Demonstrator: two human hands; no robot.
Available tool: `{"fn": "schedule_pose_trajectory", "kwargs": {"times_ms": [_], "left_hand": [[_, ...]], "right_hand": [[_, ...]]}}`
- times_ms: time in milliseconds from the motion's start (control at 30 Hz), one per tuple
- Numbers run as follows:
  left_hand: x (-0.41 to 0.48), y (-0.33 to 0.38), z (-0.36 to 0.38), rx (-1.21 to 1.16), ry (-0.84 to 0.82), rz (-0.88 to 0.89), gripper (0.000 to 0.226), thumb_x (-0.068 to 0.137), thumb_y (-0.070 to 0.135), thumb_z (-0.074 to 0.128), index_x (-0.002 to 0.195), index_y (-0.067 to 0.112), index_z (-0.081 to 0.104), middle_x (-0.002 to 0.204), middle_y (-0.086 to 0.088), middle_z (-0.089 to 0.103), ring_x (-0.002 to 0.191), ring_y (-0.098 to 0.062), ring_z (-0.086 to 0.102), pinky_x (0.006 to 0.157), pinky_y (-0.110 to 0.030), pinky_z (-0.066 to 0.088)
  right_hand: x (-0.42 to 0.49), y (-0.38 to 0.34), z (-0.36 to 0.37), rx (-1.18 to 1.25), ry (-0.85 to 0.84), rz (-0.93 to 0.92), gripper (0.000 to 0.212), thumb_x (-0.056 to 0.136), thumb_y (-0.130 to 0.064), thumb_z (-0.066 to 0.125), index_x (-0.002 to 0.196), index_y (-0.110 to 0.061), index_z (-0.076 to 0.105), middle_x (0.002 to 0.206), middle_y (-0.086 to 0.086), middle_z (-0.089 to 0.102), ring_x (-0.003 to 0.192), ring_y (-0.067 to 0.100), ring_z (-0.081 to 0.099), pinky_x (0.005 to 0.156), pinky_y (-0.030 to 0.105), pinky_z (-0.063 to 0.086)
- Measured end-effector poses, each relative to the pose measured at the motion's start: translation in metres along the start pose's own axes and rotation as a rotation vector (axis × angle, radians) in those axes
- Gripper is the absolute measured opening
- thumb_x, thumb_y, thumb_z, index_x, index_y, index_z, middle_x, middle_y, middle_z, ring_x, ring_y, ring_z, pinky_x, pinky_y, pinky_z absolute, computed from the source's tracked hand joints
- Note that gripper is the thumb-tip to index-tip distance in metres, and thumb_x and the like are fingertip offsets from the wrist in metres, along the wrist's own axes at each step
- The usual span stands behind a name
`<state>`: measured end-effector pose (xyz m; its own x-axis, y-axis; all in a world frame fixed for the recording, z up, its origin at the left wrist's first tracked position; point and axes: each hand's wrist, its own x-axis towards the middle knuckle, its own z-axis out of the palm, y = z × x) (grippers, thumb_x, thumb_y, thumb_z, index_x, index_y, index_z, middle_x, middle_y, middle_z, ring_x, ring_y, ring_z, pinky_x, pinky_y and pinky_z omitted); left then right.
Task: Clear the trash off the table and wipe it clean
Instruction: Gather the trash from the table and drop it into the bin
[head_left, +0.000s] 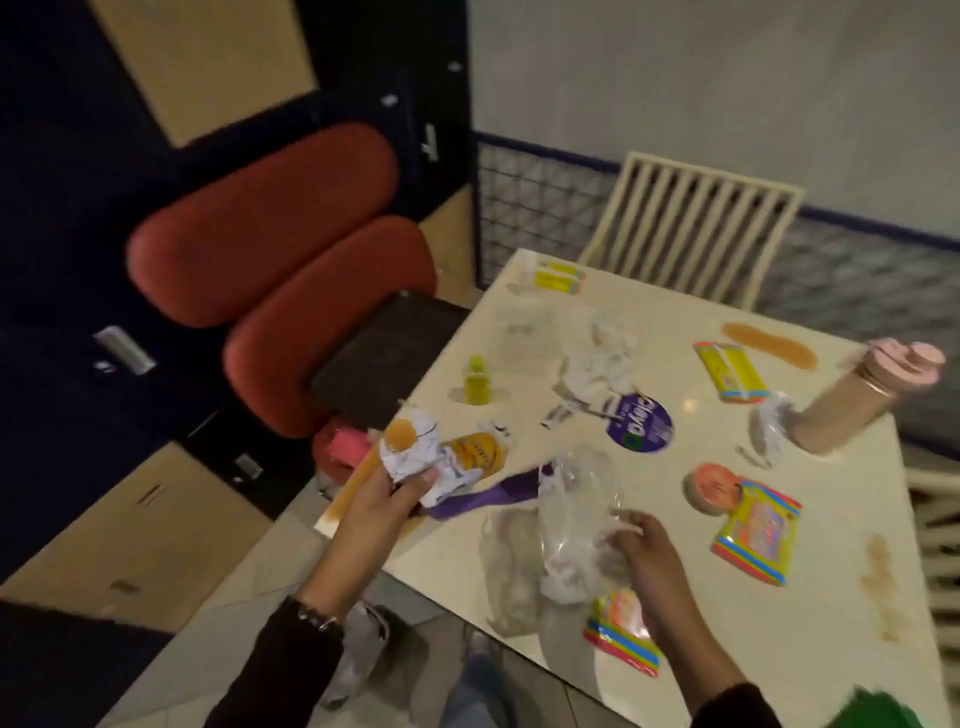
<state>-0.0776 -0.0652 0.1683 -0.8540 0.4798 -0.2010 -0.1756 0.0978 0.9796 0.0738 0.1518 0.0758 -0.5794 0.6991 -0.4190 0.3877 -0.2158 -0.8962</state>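
On my feed, the left hand (382, 501) has its fingers (418, 480) curled tight round a crumpled white paper (415, 457) stained orange, held over the near left edge of the surface (779, 649). A yellow can (478, 452) sits right against that wad; I cannot tell whether the hand holds it too. My right hand (647, 553) has its fingers bent onto a clear plastic bag (571, 514), gripping its crinkled side, with white paper bunched at the bag's bottom. A purple wrapper (483, 501) lies between the two hands. Further out I see a striped wrapper (756, 530), a purple round lid (641, 423), a crumpled tissue (602, 358) and a small green bottle (475, 382). A pink-capped bottle (857, 402) lies on its side near the far right edge, with an orange spill (769, 345) just beyond it. A red chair (280, 244) stands left of the surface.
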Motion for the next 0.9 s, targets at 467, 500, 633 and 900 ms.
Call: {"fn": "schedule_pose_trajectory", "kwargs": {"times_ms": [467,500,633,900], "left_hand": [[-0.142,-0.069,-0.212,-0.176,0.544,-0.217,0.018,0.089,0.020,0.060,0.106,0.014,0.064,0.083,0.000,0.064,0.068,-0.014,0.054,0.067,-0.024,0.046],[-0.145,-0.082,-0.224,-0.183,0.545,-0.248,0.025,0.084,0.025,0.063,0.107,0.014,0.065,0.082,0.000,0.065,0.067,-0.013,0.054,0.065,-0.022,0.047],[-0.141,-0.134,-0.269,-0.190,0.525,-0.373,0.014,0.084,0.028,0.064,0.097,0.024,0.068,0.083,0.001,0.066,0.068,-0.013,0.054,0.067,-0.023,0.046],[-0.096,-0.260,-0.334,-0.179,0.607,-0.447,0.022,0.092,0.012,0.054,0.110,0.021,0.065,0.093,0.015,0.071,0.082,0.002,0.063,0.068,-0.012,0.049]], "right_hand": [[-0.078,0.032,0.208,-0.451,-0.556,0.100,0.031,0.073,-0.019,0.054,0.103,-0.013,0.059,0.097,0.006,0.068,0.088,0.025,0.066,0.083,0.043,0.052],[-0.080,0.039,0.222,-0.481,-0.543,0.116,0.023,0.077,-0.015,0.055,0.099,-0.013,0.059,0.095,0.007,0.068,0.088,0.026,0.066,0.083,0.042,0.052],[-0.065,0.094,0.272,-0.574,-0.526,0.199,0.017,0.072,-0.017,0.062,0.087,-0.022,0.065,0.089,0.008,0.072,0.085,0.031,0.068,0.083,0.049,0.053],[-0.015,0.226,0.365,-0.655,-0.310,0.399,0.017,0.081,-0.001,0.058,0.071,-0.016,0.057,0.067,0.002,0.060,0.067,0.022,0.060,0.055,0.025,0.042]]}}
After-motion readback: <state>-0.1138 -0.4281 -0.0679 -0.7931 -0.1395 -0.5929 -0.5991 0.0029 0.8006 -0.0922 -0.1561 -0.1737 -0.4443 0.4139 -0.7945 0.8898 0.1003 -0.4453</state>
